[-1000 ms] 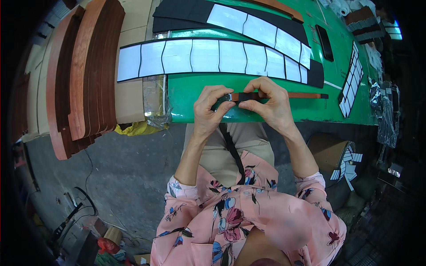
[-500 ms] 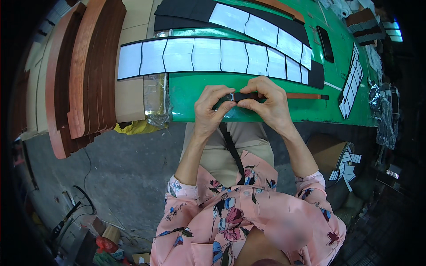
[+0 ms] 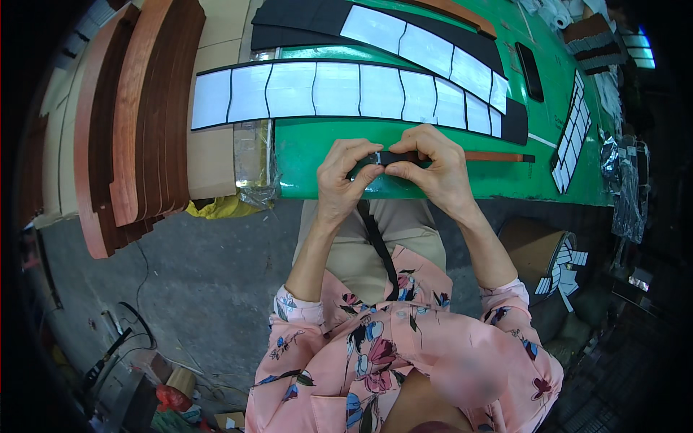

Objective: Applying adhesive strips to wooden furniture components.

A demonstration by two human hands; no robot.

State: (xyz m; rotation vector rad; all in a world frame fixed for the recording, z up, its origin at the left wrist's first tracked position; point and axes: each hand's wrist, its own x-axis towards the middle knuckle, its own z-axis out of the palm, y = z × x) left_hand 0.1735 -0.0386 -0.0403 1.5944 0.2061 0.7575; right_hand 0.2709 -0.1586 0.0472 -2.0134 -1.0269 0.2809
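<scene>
The left hand [image 3: 343, 177] is pinching the near-left end of a slim reddish-brown strip [image 3: 494, 156], while the right hand [image 3: 439, 166] is gripping its dark section [image 3: 393, 156] just beside (the fingers are hiding much of the contact). The strip is extending rightward over the green table [image 3: 310, 169], near its front edge; uneven thumb pressure could be pushing that dark section askew.

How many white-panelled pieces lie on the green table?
3: a long piece just beyond the right hand, an angled piece farther back, a smaller gridded piece at far right. More may be hidden underneath.
</scene>
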